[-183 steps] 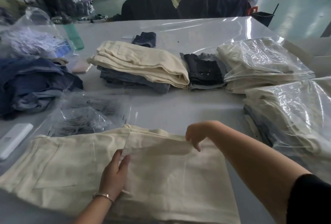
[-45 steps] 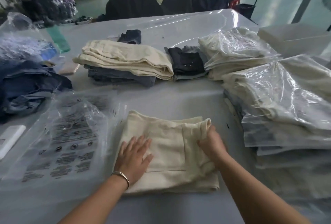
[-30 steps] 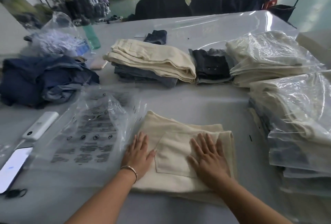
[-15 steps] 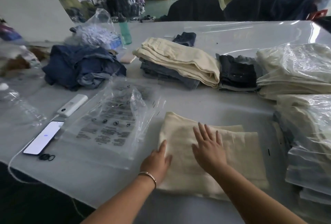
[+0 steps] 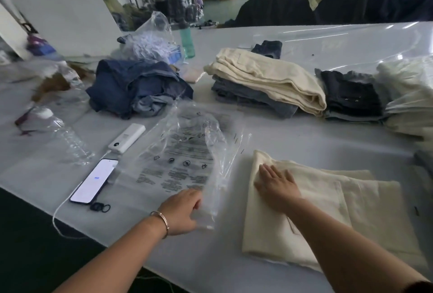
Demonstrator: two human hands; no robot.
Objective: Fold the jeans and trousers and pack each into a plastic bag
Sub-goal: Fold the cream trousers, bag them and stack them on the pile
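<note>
Now we are leaving the smoothing behind and turning to the packing; half a second ago both palms were lying on the folded cream trousers (image 5: 328, 208), and our left hand (image 5: 181, 213) is now reaching off them to the clear plastic bag (image 5: 185, 159) lying just to the left of the trousers; its fingers are curling onto the bag's near edge, and the film beside them is lifting and rumpling, though we cannot tell whether the pinch is fully closed; our right hand (image 5: 276, 185) is staying flat and spread on the trousers' left part, gripping nothing, only pressing the fold down; the trousers are sitting square on the table (image 5: 304, 138), touching the bag's right edge; we are judging the fold finished and the bagging begun, with the mouth of the bag not yet opened; a phone (image 5: 93, 181) is lying farther left of the bag, well clear of the work.
</note>
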